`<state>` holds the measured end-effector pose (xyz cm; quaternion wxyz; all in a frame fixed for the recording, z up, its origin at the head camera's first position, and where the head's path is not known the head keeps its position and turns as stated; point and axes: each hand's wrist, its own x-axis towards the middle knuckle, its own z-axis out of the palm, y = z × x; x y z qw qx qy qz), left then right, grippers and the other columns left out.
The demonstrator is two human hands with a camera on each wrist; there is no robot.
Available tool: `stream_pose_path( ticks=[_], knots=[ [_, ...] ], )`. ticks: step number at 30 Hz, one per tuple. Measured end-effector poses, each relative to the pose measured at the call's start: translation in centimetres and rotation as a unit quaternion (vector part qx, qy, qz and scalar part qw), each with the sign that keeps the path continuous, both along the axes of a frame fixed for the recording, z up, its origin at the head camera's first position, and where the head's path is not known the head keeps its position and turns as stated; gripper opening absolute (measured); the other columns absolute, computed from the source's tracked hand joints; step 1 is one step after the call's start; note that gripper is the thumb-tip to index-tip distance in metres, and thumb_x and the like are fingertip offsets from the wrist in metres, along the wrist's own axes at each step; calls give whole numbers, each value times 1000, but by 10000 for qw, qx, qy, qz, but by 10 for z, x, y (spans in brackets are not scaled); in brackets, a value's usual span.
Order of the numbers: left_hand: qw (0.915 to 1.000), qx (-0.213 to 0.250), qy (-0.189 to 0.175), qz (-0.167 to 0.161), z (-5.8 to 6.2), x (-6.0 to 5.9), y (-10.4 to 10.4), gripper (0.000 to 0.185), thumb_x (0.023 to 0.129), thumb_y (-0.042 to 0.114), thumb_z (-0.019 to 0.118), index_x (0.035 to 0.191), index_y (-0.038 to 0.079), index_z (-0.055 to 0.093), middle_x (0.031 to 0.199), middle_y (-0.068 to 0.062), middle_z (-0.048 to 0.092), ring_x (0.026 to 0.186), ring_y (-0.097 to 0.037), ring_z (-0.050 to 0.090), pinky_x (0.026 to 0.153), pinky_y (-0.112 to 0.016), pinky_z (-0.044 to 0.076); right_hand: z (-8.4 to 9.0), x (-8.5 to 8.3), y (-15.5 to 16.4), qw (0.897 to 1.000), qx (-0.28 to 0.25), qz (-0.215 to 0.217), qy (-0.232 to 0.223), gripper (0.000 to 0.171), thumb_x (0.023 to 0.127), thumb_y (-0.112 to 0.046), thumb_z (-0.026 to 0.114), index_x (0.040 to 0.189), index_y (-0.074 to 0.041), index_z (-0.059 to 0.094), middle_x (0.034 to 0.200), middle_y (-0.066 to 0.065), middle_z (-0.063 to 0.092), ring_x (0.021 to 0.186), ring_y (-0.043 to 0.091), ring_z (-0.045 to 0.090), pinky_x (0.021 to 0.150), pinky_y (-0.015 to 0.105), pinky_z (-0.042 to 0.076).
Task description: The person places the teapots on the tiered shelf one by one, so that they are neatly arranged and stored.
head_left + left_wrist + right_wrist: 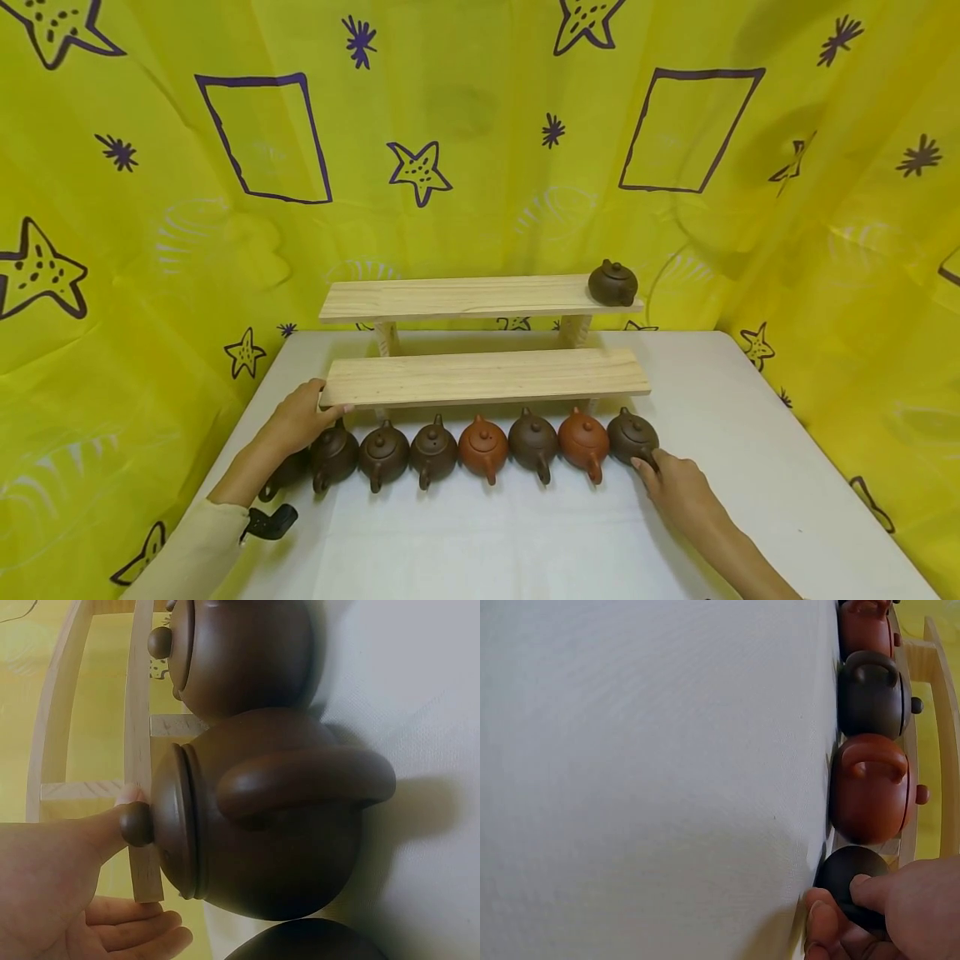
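Brown and reddish teapots line the white counter (525, 533) below the lower wooden shelf (487, 377). At 3 o'clock, the right hand (675, 483) pinches the end dark teapot (632, 436); at 9 o'clock, the left hand (300, 417) lies relaxed against the shelf end. One teapot on the upper shelf (612, 282) stands at 1 o'clock.

Leftmost teapot (283, 473) mostly hidden behind left hand (300, 417); its colour unclear.

No readable text, labels, brands or numbers show in any view; the yellow backdrop cloth (480, 167) carries only drawn purple stars and rectangles, no lettering.
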<state>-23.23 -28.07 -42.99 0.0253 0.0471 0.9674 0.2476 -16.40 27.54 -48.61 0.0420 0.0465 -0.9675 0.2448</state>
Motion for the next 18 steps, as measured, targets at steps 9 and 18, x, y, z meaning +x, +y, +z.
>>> stream_pose_path(
  ticks=[9,18],
  knots=[
    [10000,-9,-20,-14,0,0,0,75,104,34,69,141,-24,40,136,-45,52,122,-56,56,100,-65,46,-2,4,4,9992,-115,83,367,35,106,-18,66,75,-12,50,59,-4,49,56,15,46,52,29,36],
    [9999,-58,-84,47,3,2,2,75,104,35,68,142,-24,39,139,-46,50,126,-58,54,102,-66,45,2,7,9,9995,-203,23,221,36,106,-20,65,75,-12,50,60,-5,51,57,14,47,53,28,37]
  ],
)
